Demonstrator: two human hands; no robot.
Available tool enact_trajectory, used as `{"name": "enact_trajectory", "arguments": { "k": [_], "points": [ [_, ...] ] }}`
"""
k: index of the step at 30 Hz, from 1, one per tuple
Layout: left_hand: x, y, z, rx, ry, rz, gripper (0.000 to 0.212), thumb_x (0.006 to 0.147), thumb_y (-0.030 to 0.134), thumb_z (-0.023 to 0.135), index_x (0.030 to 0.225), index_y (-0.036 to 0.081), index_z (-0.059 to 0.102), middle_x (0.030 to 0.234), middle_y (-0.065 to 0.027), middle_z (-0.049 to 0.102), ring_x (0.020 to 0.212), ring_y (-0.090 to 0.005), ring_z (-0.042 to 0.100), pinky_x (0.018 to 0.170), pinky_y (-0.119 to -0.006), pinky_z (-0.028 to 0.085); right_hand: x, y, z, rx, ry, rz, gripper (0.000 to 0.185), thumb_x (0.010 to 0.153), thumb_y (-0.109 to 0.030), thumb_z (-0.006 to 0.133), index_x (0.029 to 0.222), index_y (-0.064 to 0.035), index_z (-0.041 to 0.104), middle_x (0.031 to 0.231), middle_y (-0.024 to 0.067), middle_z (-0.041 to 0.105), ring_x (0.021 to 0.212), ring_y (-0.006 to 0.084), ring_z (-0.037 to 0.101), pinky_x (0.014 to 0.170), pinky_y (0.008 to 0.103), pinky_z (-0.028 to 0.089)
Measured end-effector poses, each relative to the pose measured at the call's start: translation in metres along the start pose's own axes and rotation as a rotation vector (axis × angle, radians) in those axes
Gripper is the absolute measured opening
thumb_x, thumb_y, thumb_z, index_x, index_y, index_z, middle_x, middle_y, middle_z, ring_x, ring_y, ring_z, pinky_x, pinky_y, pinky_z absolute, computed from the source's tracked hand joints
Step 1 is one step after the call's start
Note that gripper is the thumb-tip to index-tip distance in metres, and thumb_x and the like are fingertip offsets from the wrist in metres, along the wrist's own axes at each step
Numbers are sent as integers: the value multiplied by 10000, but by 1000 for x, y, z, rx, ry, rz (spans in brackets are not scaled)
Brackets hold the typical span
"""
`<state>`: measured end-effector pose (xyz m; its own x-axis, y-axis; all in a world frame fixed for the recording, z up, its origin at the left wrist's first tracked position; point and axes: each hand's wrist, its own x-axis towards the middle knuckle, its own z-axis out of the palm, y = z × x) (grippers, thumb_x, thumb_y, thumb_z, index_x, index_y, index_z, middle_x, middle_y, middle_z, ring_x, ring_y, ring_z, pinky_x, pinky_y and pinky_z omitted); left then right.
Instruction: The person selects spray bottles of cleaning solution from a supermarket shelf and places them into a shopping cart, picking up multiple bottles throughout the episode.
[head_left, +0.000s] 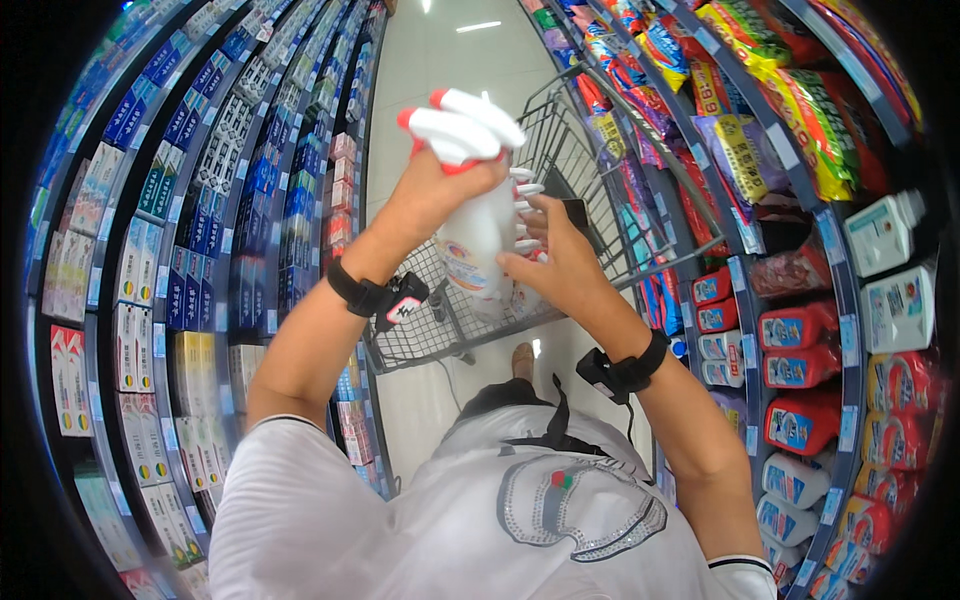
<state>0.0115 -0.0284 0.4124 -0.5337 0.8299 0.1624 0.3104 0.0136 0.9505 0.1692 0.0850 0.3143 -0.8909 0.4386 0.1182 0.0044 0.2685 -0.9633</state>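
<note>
My left hand (442, 187) grips two white spray bottles by their necks, just under the trigger heads. The nearer bottle (474, 244) is translucent white, with a colourful label low on its front. Its white trigger head (454, 135) has a red nozzle, and a second trigger head (480, 112) sits close behind it. Beside the bottle, my right hand (559, 255) has its thumb and fingers spread. Its thumb tip is at the bottle's side; whether it touches is unclear. More white spray heads (527, 184) show behind, partly covered by the bottle and my fingers.
A grey wire shopping cart (409, 337) stands in front of me, below the bottles. Shelves of boxed toothpaste (217, 225) line the left. Bagged detergent (810, 120) and red detergent bottles (799, 367) fill the right shelves. Pale floor (427, 52) runs between them.
</note>
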Motion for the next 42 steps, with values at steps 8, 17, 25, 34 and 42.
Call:
{"name": "enact_trajectory", "arguments": {
  "k": [8,17,25,34,42],
  "points": [
    [-11,-189,-69,58,189,-254,309,894,248,718,1111,29,697,1011,-13,692,952,-129,631,830,-298,494,30,42,20,-43,-122,258,762,860,-281,775,1463,-6,398,1201,221,661,1106,305,671,965,395,521],
    [-11,-363,-86,-58,381,-519,334,892,261,741,1134,34,708,1085,-30,707,1022,-158,640,897,-313,485,46,112,57,-63,-201,455,701,872,-247,778,1419,14,426,1193,212,661,1060,281,683,936,386,534],
    [-11,-443,-72,-158,477,-644,404,842,288,774,1159,44,720,1079,-83,731,961,-197,680,838,-358,532,46,130,48,-1,-209,660,733,896,-247,744,1485,-9,378,1187,227,651,999,282,686,847,386,561],
    [-12,-480,-47,-107,463,-580,655,866,192,790,1440,35,515,1248,-77,664,1129,-176,625,976,-321,493,37,140,46,-28,-195,712,665,905,-221,739,1442,6,419,1070,158,687,934,212,687,837,341,557],
    [-35,-510,-36,-164,447,-571,660,858,144,793,1430,30,485,1296,-111,642,1150,-212,624,992,-353,506,35,137,42,-38,-198,697,642,904,-236,733,1416,22,444,1097,187,702,946,246,708,839,353,561]
  ]
}}
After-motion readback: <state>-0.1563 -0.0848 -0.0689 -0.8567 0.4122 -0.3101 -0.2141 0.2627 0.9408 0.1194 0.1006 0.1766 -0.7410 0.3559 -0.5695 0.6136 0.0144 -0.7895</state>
